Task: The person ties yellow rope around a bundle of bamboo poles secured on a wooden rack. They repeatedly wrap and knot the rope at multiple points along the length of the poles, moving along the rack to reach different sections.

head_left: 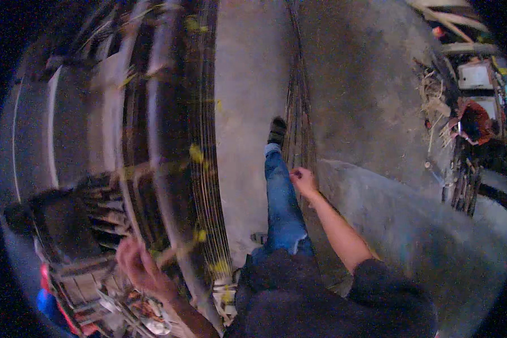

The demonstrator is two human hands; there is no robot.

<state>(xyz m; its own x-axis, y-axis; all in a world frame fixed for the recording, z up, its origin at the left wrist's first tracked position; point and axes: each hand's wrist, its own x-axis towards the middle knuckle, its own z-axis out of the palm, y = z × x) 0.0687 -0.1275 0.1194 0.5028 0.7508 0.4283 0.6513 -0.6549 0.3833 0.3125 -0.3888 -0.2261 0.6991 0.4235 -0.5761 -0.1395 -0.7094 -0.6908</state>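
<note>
My left hand (143,269) is raised beside the wooden poles (162,124) at the left, blurred, its fingers loosely stretched out with nothing visible in them. My right hand (304,182) is beside my jeans-clad leg (284,194), fingers curled in; a small dark spot shows at the fingertips, too small to name. Close to that hand, a bundle of dark strands (298,121) runs along the floor away from me. Another set of long, parallel strands (205,112) stretches beside the poles, with yellow ties (197,153) on it.
A concrete floor (248,62) lies ahead, with a pale smooth patch (377,208) at the right. Along the right edge are a reddish bag (479,121), sticks (465,186) and a pile of dry twigs (434,93). Clutter (135,312) and a blue object (49,307) sit at lower left.
</note>
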